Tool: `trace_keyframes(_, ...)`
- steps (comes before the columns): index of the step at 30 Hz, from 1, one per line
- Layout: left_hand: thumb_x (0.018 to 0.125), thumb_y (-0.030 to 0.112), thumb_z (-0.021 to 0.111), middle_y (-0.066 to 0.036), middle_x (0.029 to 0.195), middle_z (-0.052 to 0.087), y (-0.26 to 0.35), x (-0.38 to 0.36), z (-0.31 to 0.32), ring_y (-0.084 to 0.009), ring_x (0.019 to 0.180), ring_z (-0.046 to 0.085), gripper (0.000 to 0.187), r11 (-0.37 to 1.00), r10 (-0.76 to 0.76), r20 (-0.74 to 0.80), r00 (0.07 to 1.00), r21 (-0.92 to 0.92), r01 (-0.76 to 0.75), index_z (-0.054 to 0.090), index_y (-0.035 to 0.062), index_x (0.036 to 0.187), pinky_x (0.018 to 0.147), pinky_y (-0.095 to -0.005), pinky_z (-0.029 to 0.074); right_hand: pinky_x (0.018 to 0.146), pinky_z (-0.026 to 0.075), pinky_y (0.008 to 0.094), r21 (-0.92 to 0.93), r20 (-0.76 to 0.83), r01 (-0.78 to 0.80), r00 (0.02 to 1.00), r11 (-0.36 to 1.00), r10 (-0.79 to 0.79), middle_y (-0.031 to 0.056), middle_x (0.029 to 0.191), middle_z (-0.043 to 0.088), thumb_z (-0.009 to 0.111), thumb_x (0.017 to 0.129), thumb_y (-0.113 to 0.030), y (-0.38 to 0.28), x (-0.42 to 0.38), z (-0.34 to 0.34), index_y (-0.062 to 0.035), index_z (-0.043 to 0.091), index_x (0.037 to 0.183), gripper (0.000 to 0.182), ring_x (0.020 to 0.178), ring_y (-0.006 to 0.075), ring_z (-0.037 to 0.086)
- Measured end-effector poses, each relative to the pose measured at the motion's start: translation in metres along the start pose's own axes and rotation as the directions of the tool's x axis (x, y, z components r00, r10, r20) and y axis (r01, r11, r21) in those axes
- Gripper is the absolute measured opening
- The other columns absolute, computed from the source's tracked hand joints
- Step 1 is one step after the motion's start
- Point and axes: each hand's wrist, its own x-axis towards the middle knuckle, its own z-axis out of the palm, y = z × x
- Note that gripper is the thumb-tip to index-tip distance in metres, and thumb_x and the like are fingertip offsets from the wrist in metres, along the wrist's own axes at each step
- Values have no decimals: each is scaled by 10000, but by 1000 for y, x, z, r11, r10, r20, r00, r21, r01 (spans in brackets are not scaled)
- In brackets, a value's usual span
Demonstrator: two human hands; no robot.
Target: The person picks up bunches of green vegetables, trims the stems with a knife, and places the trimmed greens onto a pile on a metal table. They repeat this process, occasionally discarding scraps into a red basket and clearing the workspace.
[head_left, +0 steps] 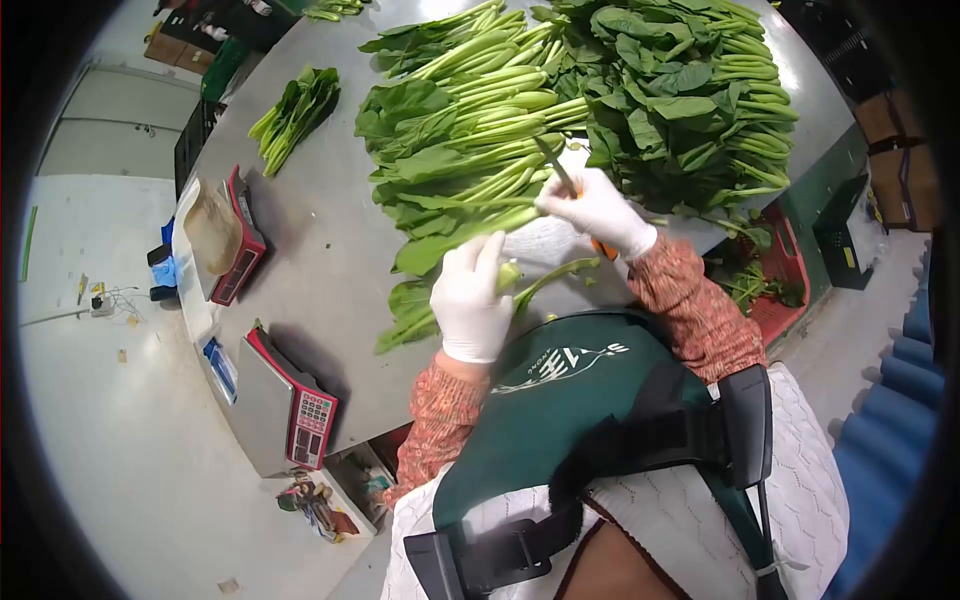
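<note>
If the knife (556, 168) held in the right hand (598, 208) slips near the stalks (513, 219), it could nick the nearby left hand (470, 300), whose grip I cannot tell.

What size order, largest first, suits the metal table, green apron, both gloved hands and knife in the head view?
Metal table
Green apron
Left hand, right hand: too alike to rank
Knife

White-gloved left hand (470, 302) was against a green stalk (510, 274), grip unclear, gloved right hand (597, 210) gripped a knife (555, 165), leafy greens (490, 110) lay heaped on a metal table (310, 220), small bunch (300, 115) lay apart, two scales (312, 415) stood leftward.
</note>
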Motion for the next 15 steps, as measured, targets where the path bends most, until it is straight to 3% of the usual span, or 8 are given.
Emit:
trace_keyframes(2,728,60,757,-60,958,648,13,13,2,-287,879,617,372,997,56,16,998,53,-57,672,109,1087,734,-363,526,518,372,204,20,67,-27,997,999,25,-46,708,577,721,887,-205,-21,-25,5,-43,687,845,171,603,21,464)
trace_keyframes(3,730,66,759,-59,951,646,14,15,5,-287,868,612,351,996,66,37,997,55,-68,671,111,1067,728,-365,522,571,385,205,57,47,121,991,991,-123,-43,724,597,704,908,-207,-14,-31,9,-30,698,876,179,649,24,483)
trace_keyframes(6,736,84,765,-56,929,640,13,14,13,-286,839,596,296,997,65,90,994,33,-69,665,112,1013,713,-371,507,612,464,235,77,23,-68,998,995,66,-1,799,648,674,921,-205,-10,-46,-2,-24,658,944,183,693,52,564)
trace_keyframes(7,737,88,768,-56,919,636,11,12,15,-285,832,590,282,999,42,95,995,12,-43,661,111,998,710,-374,502,694,505,265,137,-44,56,998,989,-50,50,864,688,659,923,-186,4,-46,0,-17,664,995,183,782,93,626)
trace_keyframes(8,738,93,770,-56,910,633,10,10,16,-284,825,584,269,1000,17,99,995,-7,-16,658,111,982,708,-376,496,751,530,319,-133,-111,271,952,953,-286,123,924,705,628,878,-83,25,-47,1,-22,655,1055,189,836,205,683)
trace_keyframes(10,730,95,781,-65,889,620,11,8,16,-281,833,578,280,1000,7,112,994,-15,-6,654,100,980,720,-375,487,784,539,373,-374,-26,286,948,882,-319,174,954,690,596,805,-13,22,-63,2,-46,647,1098,299,879,330,682)
trace_keyframes(11,730,95,782,-65,885,619,11,7,17,-281,833,577,280,1000,13,111,994,-22,-11,652,98,978,720,-374,485,703,517,338,-425,-28,380,902,822,-431,170,889,661,583,814,31,29,-66,8,-39,626,1099,297,773,304,664)
trace_keyframes(15,733,66,782,-74,878,618,17,5,18,-283,828,579,258,996,28,140,990,-88,-16,651,76,956,734,-364,479,664,515,381,-426,-13,232,965,875,-262,154,768,664,575,864,-48,43,-67,16,-39,648,1001,155,696,312,663)
